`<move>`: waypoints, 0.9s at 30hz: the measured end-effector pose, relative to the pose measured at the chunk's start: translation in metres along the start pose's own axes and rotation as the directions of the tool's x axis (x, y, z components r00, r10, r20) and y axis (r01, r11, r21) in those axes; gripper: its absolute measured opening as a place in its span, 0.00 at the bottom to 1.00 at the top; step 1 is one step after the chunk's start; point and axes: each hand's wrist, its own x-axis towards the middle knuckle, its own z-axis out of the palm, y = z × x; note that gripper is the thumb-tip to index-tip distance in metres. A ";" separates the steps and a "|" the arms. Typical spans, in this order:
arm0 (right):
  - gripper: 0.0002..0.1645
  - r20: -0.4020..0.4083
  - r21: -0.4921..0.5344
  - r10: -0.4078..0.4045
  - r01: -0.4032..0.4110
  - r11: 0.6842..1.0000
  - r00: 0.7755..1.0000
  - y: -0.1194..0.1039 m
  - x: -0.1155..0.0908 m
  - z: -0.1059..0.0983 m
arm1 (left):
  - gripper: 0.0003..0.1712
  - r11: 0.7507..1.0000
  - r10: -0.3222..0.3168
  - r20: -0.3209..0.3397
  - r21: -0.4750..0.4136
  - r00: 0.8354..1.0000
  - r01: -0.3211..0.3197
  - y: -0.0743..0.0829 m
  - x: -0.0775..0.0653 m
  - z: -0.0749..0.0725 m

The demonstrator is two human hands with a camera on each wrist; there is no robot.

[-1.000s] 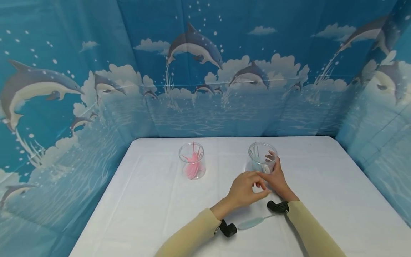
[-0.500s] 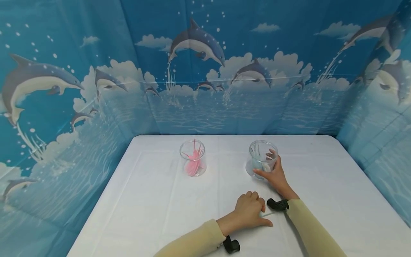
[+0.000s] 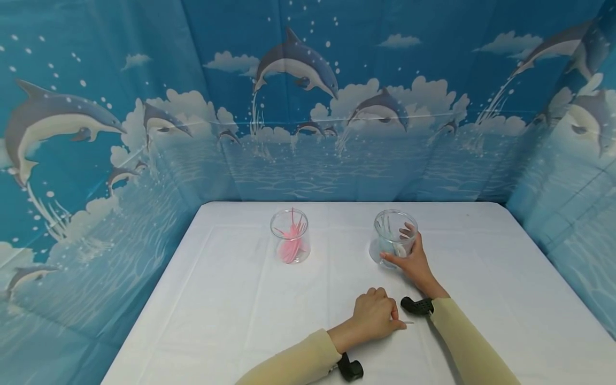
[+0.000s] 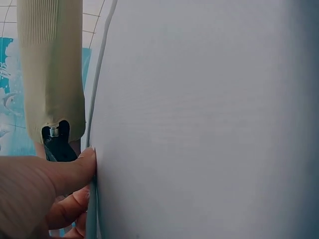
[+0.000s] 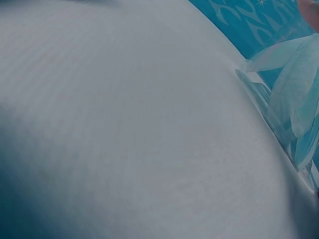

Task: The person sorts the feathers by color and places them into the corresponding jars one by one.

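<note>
My left hand point(image 3: 374, 315) is low over the white table and pinches a pale blue-green feather between thumb and fingers. Its thin quill point(image 4: 101, 56) runs up past the thumb in the left wrist view; from the head, only the quill's tip point(image 3: 409, 322) shows, and the hand hides the rest. Farther back, my right hand point(image 3: 415, 266) grips the right side of a clear jar point(image 3: 378, 255), thumb in front and fingertips seen through the wall. Pale blue-green feathers point(image 5: 294, 84) stand in that jar, which is upright on the table.
A second clear jar point(image 3: 304, 255) with pink feathers point(image 3: 290, 248) stands to the left, at about the same depth. Behind the table point(image 3: 221, 299) hangs a blue dolphin-print cloth point(image 3: 289, 166). A black wrist camera point(image 3: 416, 306) sits near the quill's tip.
My left hand has come down from beside the right jar to the feather lying on the table, and its thumb has closed on it. The right hand keeps its grip on the jar.
</note>
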 end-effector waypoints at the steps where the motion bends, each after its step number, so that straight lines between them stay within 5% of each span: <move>1: 0.64 0.000 -0.001 0.000 0.000 1.000 1.000 0.000 0.000 0.000 | 0.16 1.000 0.002 -0.006 0.000 1.000 -0.002 0.000 0.000 0.001; 15: 0.64 -0.009 0.005 -0.001 0.001 1.000 1.000 0.000 -0.002 0.000 | 0.15 1.000 0.012 -0.048 0.023 0.999 -0.010 -0.002 -0.001 0.002; 23: 0.63 -0.009 0.017 -0.011 0.012 1.000 1.000 0.000 0.000 -0.001 | 0.14 0.990 0.119 -0.094 0.088 0.988 -0.111 -0.007 0.000 0.000; 27: 0.63 -0.006 0.023 -0.012 0.012 1.000 1.000 0.000 -0.001 -0.001 | 0.14 0.983 0.156 -0.066 0.108 0.986 -0.148 -0.011 -0.001 -0.001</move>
